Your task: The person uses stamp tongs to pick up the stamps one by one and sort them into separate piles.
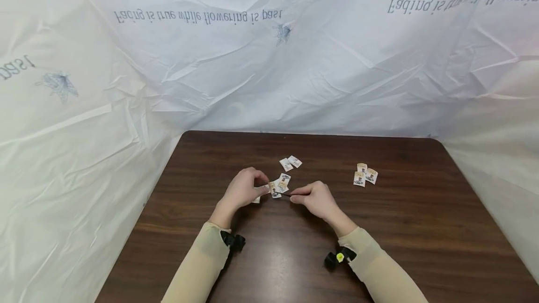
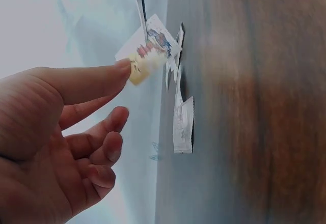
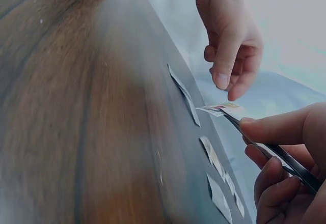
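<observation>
At the far left, a white plastic sheet [image 1: 63, 167] hangs in creases and runs across behind the brown wooden tabletop [image 1: 236, 275], carrying printed lettering [image 1: 198, 16] and small blue flower prints. A beige left sleeve [image 1: 198, 258] reaches in from the near edge, with a black wrist camera [image 1: 233, 241] at its cuff. Beyond the cuff, the left hand [image 1: 244, 188] has its thumb and forefinger at the edge of a small printed packet [image 2: 150, 53]; I cannot tell whether they pinch it or sit just beside it. Its other fingers are loosely bent. Partly hidden under that hand lies a pale packet [image 1: 256, 199]. The printed packet is near the middle of the tabletop, tilted just over a loose cluster of packets [image 1: 284, 180], with the tips of metal tweezers [image 2: 139, 5] on its face. Behind the cluster, two white packets [image 1: 290, 162] lie together. To the right, the right hand [image 1: 313, 198] grips the tweezers between thumb and bent fingers, pointing them leftward. A second black wrist camera [image 1: 334, 258] sits at the right cuff. Farther back, three printed packets [image 1: 364, 175] lie touching in a group, and a beige right sleeve [image 1: 385, 270] runs down to the near edge
</observation>
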Demonstrator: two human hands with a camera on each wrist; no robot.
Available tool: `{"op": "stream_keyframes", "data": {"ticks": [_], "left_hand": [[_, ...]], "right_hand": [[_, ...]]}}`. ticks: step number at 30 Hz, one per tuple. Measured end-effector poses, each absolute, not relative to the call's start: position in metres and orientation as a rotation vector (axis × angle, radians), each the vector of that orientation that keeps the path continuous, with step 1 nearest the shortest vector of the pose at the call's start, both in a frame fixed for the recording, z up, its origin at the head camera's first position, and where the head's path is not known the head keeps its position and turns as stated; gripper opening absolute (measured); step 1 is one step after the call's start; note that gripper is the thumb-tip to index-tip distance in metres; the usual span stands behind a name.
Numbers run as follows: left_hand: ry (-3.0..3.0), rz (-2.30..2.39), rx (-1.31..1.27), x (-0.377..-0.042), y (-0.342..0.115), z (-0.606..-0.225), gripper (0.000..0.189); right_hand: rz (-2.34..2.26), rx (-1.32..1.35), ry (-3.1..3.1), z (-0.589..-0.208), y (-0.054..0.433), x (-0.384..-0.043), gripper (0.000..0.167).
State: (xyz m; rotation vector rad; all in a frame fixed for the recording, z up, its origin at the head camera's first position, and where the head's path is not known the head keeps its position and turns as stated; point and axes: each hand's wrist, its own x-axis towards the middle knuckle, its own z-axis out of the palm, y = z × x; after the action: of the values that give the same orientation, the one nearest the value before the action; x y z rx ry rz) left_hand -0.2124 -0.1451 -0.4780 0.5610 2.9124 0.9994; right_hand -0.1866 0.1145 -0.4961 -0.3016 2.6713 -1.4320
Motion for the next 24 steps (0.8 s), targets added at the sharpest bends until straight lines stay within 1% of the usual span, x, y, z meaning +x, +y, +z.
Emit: {"op": "stream_keyframes", "data": {"ticks": [8,11,17,24], "left_hand": [[2.955,0.997,0.567,-0.217,-0.130,-0.483,0.016],[2.954,0.977,0.579,-0.220,-0.121,-0.487,0.016],[2.981,0.890,0.551,-0.228,-0.104,-0.491,0.010],[2.992,0.851,0.451,-0.232,-0.090,-0.488,0.006]], "right_hand": [[-1.553,-0.163,2.540,-0.497,0.145,-0.181,0.021],[-1.557,-0.140,2.544,-0.498,0.158,-0.179,0.022],[-1.549,-0.077,2.585,-0.497,0.187,-0.174,0.022],[-1.511,0.079,2.623,-0.496,0.225,-0.165,0.028]]}}
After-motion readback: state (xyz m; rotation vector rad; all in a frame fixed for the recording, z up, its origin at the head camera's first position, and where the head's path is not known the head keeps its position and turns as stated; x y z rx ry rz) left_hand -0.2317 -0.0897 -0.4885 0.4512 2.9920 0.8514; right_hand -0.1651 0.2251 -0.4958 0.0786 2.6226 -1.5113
